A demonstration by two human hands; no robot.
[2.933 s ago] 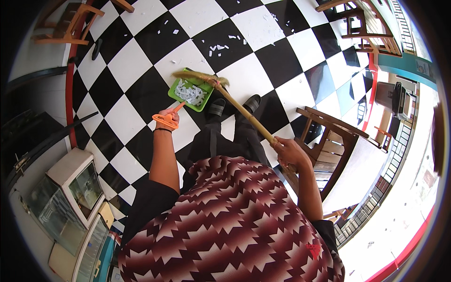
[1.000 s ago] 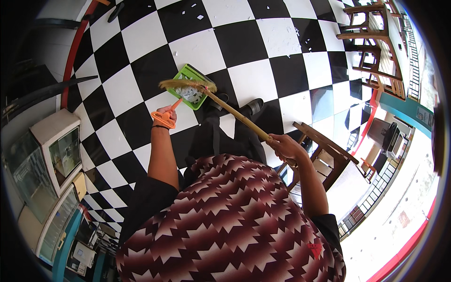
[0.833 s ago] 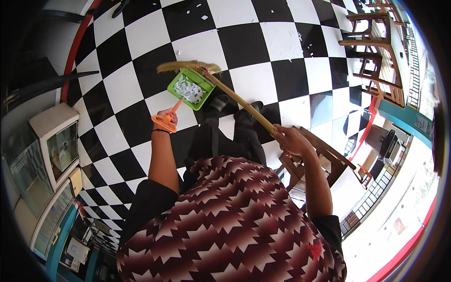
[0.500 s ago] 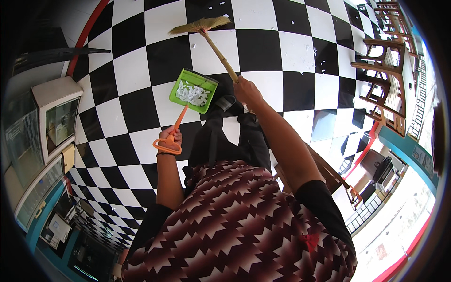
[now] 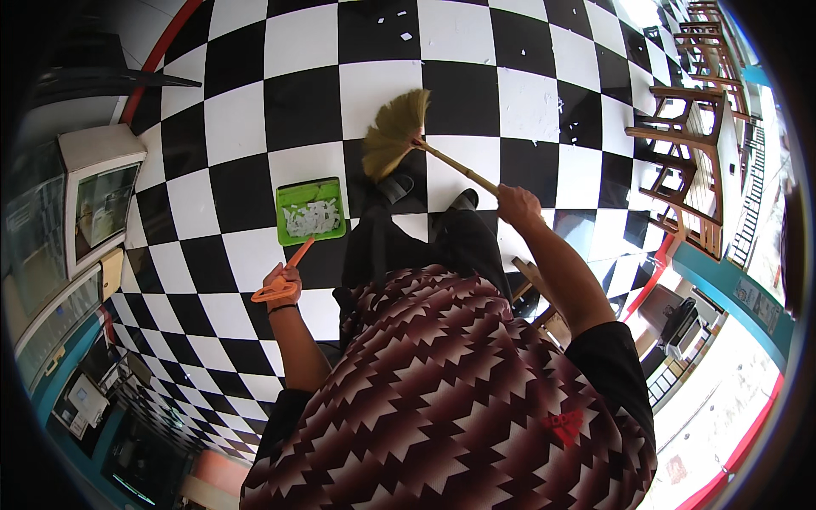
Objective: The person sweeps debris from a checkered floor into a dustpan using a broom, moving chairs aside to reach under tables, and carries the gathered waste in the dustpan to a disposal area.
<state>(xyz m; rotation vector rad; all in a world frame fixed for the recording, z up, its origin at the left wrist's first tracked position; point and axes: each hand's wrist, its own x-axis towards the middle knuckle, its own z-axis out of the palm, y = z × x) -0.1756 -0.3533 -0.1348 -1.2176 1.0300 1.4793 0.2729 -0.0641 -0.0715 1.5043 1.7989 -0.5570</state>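
Note:
My left hand (image 5: 283, 280) is closed around the orange handle of a green dustpan (image 5: 284, 209), out to the left of my feet. A heap of white paper scraps (image 5: 313, 218) lies in the pan. In my right hand (image 5: 518, 205) I grip the stick of a straw broom (image 5: 398, 136). Its fanned bristles are over the floor just ahead of my feet, to the right of the dustpan. Whether the bristles touch the floor I cannot tell.
Loose paper bits (image 5: 405, 36) are scattered on the black-and-white checkered floor (image 5: 234, 115) ahead and to the right. Wooden chairs and a table (image 5: 712, 170) line the right side. On the left stands a glass-fronted cabinet (image 5: 104, 200).
The broom head has come nearer and to the right, its bristles now turned more upright. My right hand has moved right and closer; the dustpan with its scraps has shifted left and nearer.

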